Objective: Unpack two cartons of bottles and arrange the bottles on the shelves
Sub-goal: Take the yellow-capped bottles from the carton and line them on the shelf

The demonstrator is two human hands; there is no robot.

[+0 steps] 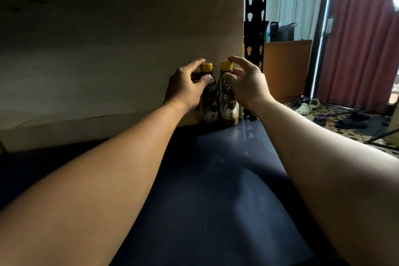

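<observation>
Two yellow-capped drink bottles stand touching in the shelf's [216,179] back right corner against the brown board [129,49], probably starting a row: left hand [185,86] grips the left bottle [209,101], while right hand [248,82] curls loosely around the right bottle [228,108], can't tell if it's pinching.

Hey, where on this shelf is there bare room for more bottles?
Bare shelf runs left of the left bottle along the back panel, and in front between the forearms. Crowded: the corner by the black upright, with the right bottle, left hand and right hand.
</observation>
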